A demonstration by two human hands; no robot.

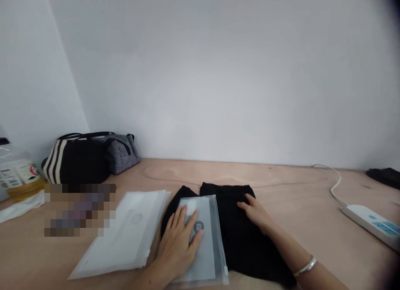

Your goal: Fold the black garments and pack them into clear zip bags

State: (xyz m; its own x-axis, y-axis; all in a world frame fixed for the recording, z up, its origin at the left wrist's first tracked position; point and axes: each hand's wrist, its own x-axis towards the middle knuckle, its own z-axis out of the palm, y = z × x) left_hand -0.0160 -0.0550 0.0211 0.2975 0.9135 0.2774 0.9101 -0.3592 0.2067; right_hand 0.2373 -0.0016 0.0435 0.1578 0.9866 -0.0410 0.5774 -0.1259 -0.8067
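Left hand (178, 244): palm down, fingers slightly spread, flat on a translucent zip bag (204, 261) bearing a dark round logo. Right hand (259, 215): thumb and one finger set apart on the upper right part of a black cloth (237, 240); whether any fabric is pinched cannot be told. A silver bangle (308, 266) sits on the right wrist.

The zip bag lies over the left portion of the cloth, both on the near middle of the wooden desk (296, 190). Just left of them: a stack of white zip bags (121, 227), laid at a slant.

Toward the desk's far left corner: a black bag with pale stripes (84, 161) and, touching it, a striped bag (125, 154). Left of these stands a bottle (23, 177) containing yellow liquid. A pixelated area before the bags is unreadable.

Right side: a white power strip (371, 223), its cord (336, 186) running to the far edge, by the wall (218, 73). A dark item (386, 177), unidentified, lies near that edge, farther right.
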